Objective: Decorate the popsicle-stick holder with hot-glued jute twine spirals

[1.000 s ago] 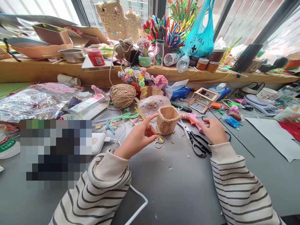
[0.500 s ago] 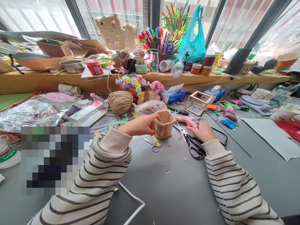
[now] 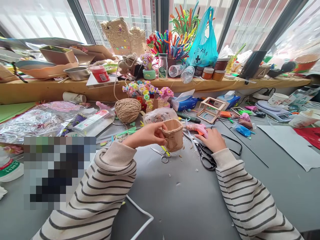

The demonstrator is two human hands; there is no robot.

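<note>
My left hand [image 3: 150, 136] is closed on the rim of a small box [image 3: 175, 141] made of thin wooden slats, pinching its left side. Twine runs along the top edge, and coiled twine decorates one face; a plain wood face shows at the right. A pink glue gun [image 3: 197, 128] lies to the right of the box, with my right hand [image 3: 213, 140] closed around its handle. Black-handled scissors [image 3: 206, 158] lie partly under the right hand. Small scissors [image 3: 163, 156] with a yellow part rest just below the box.
A ball of twine [image 3: 128, 110] sits behind my left hand. Toward the back are a blue tissue pack [image 3: 185, 102], a small wooden frame [image 3: 211, 110] and a white scale [image 3: 273, 111]. A white cable [image 3: 145, 213] crosses the near table, and white paper [image 3: 287, 143] lies right.
The box has turned in my left hand, so its plain wooden side now shows more. My right hand has shifted slightly left at the glue gun.
</note>
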